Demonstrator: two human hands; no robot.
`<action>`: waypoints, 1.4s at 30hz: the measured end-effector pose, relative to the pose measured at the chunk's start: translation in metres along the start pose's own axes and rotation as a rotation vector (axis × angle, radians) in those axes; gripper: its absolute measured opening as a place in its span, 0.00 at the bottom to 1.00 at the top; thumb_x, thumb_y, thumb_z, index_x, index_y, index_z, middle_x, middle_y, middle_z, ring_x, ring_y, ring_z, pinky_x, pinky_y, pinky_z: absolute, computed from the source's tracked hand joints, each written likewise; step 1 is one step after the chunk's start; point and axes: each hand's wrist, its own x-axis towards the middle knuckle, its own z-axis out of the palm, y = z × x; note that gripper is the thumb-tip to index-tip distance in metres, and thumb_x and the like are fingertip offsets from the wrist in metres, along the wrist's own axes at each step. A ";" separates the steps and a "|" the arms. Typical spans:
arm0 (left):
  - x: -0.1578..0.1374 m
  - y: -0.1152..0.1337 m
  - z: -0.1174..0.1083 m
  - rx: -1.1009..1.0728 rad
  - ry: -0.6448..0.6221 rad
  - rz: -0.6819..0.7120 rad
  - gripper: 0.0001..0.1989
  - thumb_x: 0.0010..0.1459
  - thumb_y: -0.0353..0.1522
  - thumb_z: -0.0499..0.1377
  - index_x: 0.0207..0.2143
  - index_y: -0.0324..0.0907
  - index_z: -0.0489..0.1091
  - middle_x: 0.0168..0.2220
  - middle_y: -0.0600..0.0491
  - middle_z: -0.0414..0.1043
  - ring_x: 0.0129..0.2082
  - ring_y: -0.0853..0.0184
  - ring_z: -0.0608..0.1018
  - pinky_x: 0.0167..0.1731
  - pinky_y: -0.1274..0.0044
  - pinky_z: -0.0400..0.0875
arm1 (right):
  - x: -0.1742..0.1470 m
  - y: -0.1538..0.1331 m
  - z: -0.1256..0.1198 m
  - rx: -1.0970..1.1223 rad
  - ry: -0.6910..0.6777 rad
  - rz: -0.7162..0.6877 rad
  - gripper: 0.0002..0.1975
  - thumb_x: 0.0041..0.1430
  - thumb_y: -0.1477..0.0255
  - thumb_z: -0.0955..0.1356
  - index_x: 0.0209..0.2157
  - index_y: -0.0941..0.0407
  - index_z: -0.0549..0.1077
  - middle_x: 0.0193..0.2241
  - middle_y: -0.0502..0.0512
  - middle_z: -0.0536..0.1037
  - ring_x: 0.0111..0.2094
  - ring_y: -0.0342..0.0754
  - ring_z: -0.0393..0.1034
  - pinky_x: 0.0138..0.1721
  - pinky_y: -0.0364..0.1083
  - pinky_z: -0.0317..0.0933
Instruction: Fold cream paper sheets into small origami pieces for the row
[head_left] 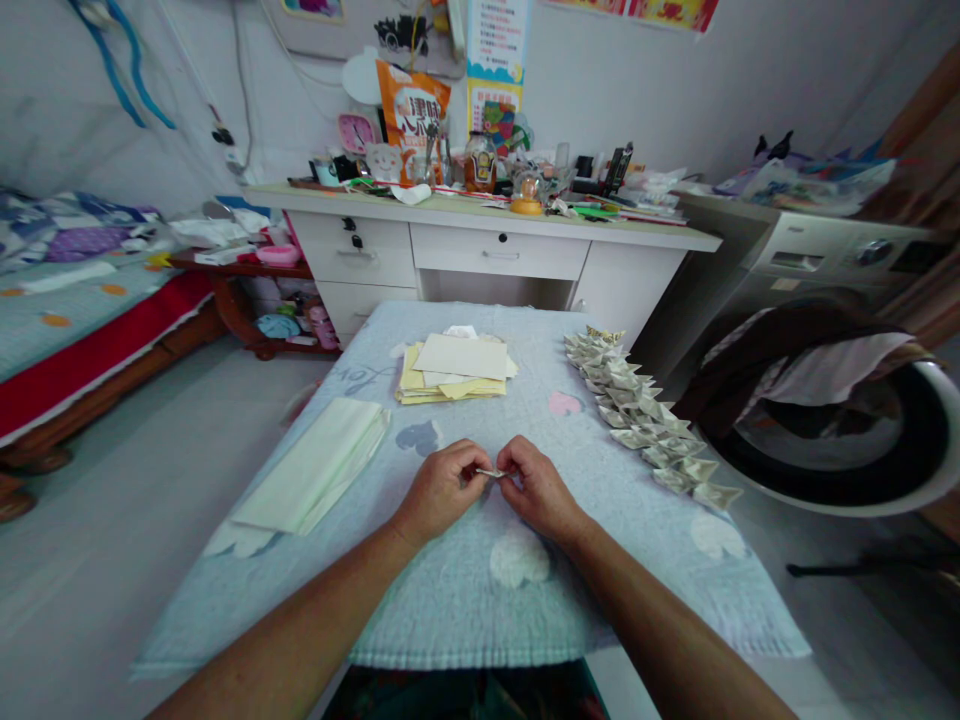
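Between my two hands, over the middle of the cloth-covered table, is a small piece of folded paper (492, 473). My left hand (448, 487) pinches its left end and my right hand (541, 490) pinches the right end. Fingers cover most of the paper, so its full shape is hidden. Along the table's right side stand rows of folded paper boats (637, 405), several of them, pale grey-white. Beyond my hands lies a stack of yellow and cream paper sheets (457, 367). Pale green folded sheets (315, 467) rest at the left.
A light blue patterned cloth (450, 610) covers the table. Behind it stands a white desk (360, 255) crowded with jars, a snack bag (412, 120) and small items. To the right is a washing machine (817, 260) with clothes hanging from its open door; a bed (82, 320) is at left.
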 end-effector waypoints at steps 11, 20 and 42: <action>0.003 -0.001 0.011 0.129 0.022 0.037 0.11 0.48 0.18 0.52 0.30 0.42 0.64 0.34 0.54 0.66 0.36 0.68 0.70 0.38 0.77 0.65 | 0.001 0.007 0.003 -0.240 0.065 -0.053 0.13 0.44 0.86 0.62 0.30 0.55 0.64 0.31 0.52 0.66 0.37 0.48 0.59 0.38 0.45 0.54; 0.000 -0.008 0.016 0.169 -0.044 0.040 0.12 0.50 0.18 0.52 0.33 0.43 0.66 0.36 0.54 0.65 0.38 0.68 0.70 0.39 0.77 0.65 | 0.002 0.008 0.003 -0.375 0.017 -0.029 0.14 0.44 0.87 0.61 0.30 0.56 0.67 0.32 0.53 0.68 0.37 0.49 0.59 0.39 0.46 0.53; -0.006 -0.007 0.008 0.405 -0.141 0.163 0.06 0.58 0.27 0.57 0.32 0.42 0.74 0.33 0.51 0.72 0.37 0.64 0.69 0.38 0.72 0.65 | -0.007 0.003 -0.011 -0.399 -0.165 -0.040 0.07 0.53 0.80 0.69 0.34 0.56 0.73 0.33 0.54 0.71 0.38 0.49 0.61 0.41 0.48 0.54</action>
